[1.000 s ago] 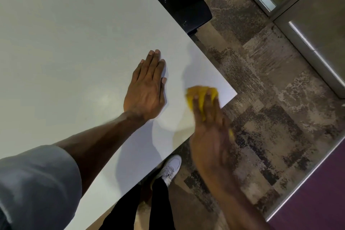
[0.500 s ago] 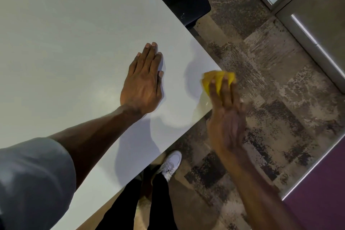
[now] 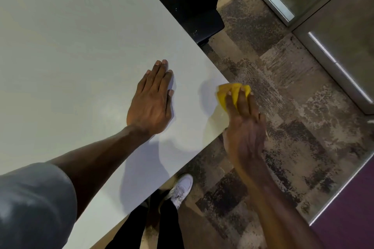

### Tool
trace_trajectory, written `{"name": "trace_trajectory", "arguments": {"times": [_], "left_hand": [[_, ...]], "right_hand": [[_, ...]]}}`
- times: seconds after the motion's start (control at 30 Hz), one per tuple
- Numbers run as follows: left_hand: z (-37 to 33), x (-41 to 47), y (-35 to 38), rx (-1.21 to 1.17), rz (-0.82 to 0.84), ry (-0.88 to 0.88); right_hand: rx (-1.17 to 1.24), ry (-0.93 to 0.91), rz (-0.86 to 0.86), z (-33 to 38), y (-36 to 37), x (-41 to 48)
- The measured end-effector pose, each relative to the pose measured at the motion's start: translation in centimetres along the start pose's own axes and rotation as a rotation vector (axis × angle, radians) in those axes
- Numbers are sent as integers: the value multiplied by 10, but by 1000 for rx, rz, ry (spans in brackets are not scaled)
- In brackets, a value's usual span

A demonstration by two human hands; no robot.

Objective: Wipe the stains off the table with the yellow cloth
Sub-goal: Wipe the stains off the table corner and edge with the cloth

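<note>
A white table [image 3: 70, 46] fills the left of the head view, and its near right corner lies under my right hand. My left hand [image 3: 151, 103] rests flat on the tabletop, palm down, fingers together, holding nothing. My right hand [image 3: 243, 127] presses the bunched yellow cloth [image 3: 232, 92] onto the table's right corner; part of the cloth hangs past the edge over the floor. A faint damp sheen shows on the surface just left of the cloth. I cannot make out distinct stains.
A black chair [image 3: 194, 6] stands at the table's far right edge. Patterned brown carpet [image 3: 293, 107] covers the floor to the right. My white shoe [image 3: 181, 189] and dark trousers show below the table's near edge. A metal-framed glass partition [image 3: 334, 62] runs at upper right.
My right hand swept the cloth from the table's corner out toward the right edge, then back slightly inward onto the corner. My left hand stayed flat in place.
</note>
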State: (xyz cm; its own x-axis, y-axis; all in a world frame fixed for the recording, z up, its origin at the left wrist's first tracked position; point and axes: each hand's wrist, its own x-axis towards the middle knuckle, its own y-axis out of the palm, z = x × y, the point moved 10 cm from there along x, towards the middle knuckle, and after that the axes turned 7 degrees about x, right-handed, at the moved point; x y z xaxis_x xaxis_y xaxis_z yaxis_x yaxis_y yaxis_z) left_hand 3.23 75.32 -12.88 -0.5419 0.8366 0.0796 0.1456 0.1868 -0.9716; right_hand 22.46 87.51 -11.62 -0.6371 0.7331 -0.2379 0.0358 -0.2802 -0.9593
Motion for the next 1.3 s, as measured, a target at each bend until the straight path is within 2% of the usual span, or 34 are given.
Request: {"name": "trace_trajectory", "arguments": {"times": [0.17,0.4,0.47,0.57,0.73,0.9,1.07,1.13,1.3], "left_hand": [[1,1,2,-5,-9,-9],[3,0,4,8,-50,-5],[3,0,4,3,-51,-7],[3,0,3,-10,-49,-1],[4,0,3,-20,-59,9],[5,0,8,-23,-37,5],[6,1,9,-31,-36,7],[6,0,9,-26,-31,6],[4,0,9,-9,-19,12]], "right_hand": [[-22,-138,13,58,15,-19],[-88,-143,97,81,-8,88],[-109,-161,85,84,-9,92],[-130,-151,61,66,-3,49],[-23,-104,54,13,5,-13],[-135,-181,32,43,-4,51],[-133,-221,61,79,-13,117],[-142,-221,48,68,-13,107],[-100,-189,74,-10,-11,29]]}}
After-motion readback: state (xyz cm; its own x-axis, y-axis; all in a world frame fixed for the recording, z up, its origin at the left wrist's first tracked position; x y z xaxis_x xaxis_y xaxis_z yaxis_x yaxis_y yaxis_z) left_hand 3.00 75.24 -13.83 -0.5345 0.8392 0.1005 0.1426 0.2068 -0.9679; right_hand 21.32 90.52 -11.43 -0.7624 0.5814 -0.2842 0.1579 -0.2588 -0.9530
